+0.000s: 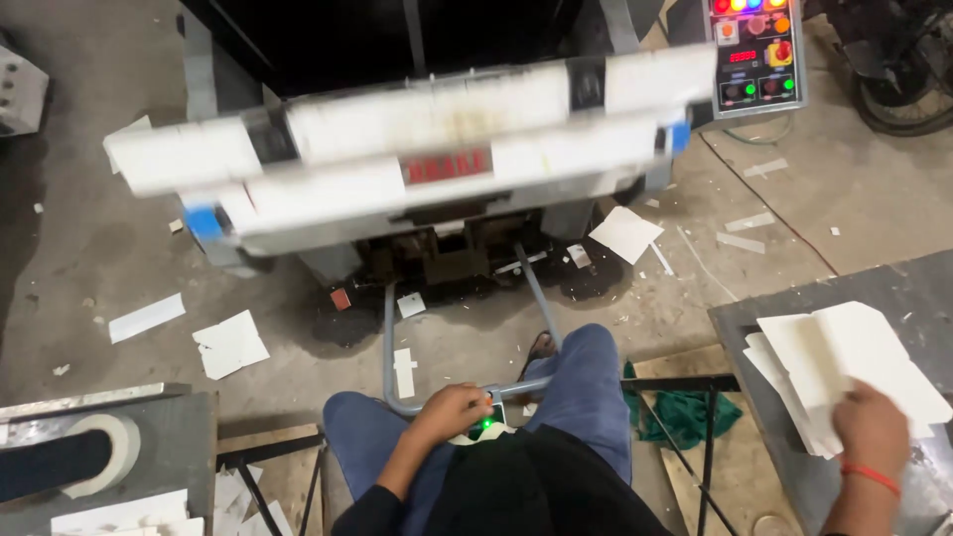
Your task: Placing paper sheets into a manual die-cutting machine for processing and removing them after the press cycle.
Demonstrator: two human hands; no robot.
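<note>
Far left, a roll of tape [99, 449] sits on a grey side table [189, 437], w/ white card pieces [124, 513] at the table's near edge. White offcuts [230, 343] litter the concrete floor [79, 248] beyond. Centre: big die-cutting press [417, 159], its white platen blurred, prob. mid-swing. Below it a grey metal bar [389, 347] loops toward the seated person's knees. Left hand [452, 410] is curled, fingers closed loosely over a small box w/ a green light [486, 425] resting betw. the thighs; can't tell how firm the grip is. Green cloth [685, 412] lies on the floor just right of the leg. Upper right, control panel [754, 55] w/ coloured buttons. Right side: right hand [872, 427], red band at the wrist, lies palm-down, fingers spread flat on a stack of white card sheets [844, 367], pressing, not gripping. Stack sits on a dark metal table [754, 328].
</note>
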